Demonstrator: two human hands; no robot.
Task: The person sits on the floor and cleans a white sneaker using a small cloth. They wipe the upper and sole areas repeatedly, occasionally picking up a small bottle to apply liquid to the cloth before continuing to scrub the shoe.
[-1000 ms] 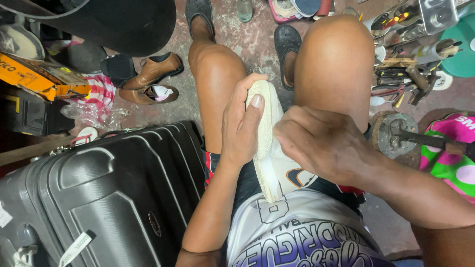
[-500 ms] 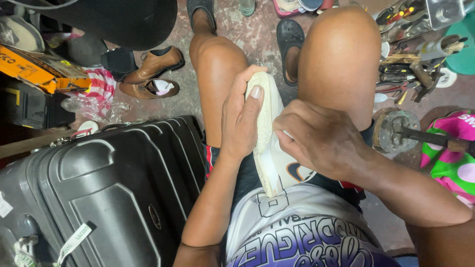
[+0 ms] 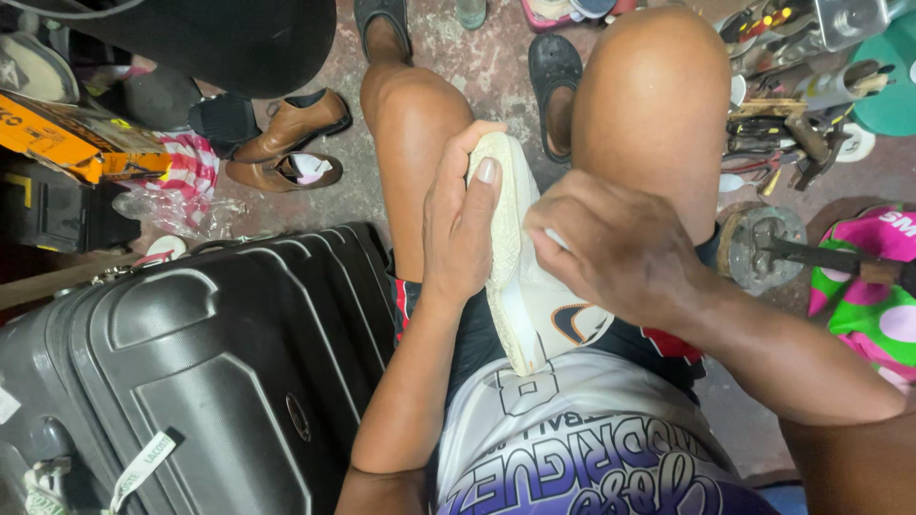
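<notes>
White shoe (image 3: 534,296) in close grip of both hands, left hand (image 3: 460,229) and right hand (image 3: 611,243).

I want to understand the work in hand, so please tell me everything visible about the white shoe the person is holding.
The white shoe is a low sneaker with a pale, rough-looking sole edge and a dark curved mark on its side. It lies on its side in the person's lap between the knees, toe pointing away from the body, heel against the shirt. The left hand holds the sole side with its fingers flat along it; the right hand presses on the upper and hides part of it.
</notes>
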